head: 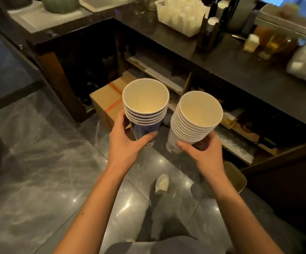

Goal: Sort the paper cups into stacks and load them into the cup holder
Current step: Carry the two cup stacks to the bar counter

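My left hand (128,142) grips a stack of several blue-walled paper cups (144,114), mouths up, held upright over the floor. My right hand (203,153) grips a taller stack of several white paper cups (196,121), tilted slightly to the right. The two stacks are side by side, a small gap between them. A dark upright cup holder (210,32) with white cups in its columns stands on the counter at the back right.
A dark counter (240,70) runs along the right with a white basket (181,15), bottles and a plastic bag. Open shelves sit below it. A cardboard box (106,99) rests on the glossy grey floor. A stool (234,176) stands near my right leg.
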`<act>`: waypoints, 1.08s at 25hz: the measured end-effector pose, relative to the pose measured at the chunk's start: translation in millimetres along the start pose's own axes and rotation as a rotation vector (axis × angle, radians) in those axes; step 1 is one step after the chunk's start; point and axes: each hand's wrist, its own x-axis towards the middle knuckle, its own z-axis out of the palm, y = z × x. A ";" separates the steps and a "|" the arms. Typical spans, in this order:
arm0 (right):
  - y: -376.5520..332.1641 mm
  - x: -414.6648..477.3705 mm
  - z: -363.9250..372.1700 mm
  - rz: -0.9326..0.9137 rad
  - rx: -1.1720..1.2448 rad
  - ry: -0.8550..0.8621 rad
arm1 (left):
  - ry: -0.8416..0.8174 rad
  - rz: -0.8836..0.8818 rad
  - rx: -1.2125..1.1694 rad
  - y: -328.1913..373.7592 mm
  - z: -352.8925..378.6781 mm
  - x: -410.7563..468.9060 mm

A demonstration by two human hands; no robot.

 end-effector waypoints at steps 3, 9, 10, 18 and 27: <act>12.0 69.0 -13.5 0.022 0.038 0.046 | -0.063 0.023 0.011 -9.8 47.4 73.1; 21.9 214.2 -63.3 0.046 0.036 0.231 | -0.175 0.065 0.019 0.3 149.6 209.3; 21.3 231.2 -70.9 0.043 0.041 0.250 | -0.198 0.076 0.016 3.5 163.1 228.2; 36.1 347.9 -122.5 0.067 0.033 0.399 | -0.403 0.082 -0.051 -0.3 281.7 365.1; 62.0 492.2 -154.8 0.193 0.045 0.653 | -0.711 0.022 -0.084 -35.2 405.3 521.1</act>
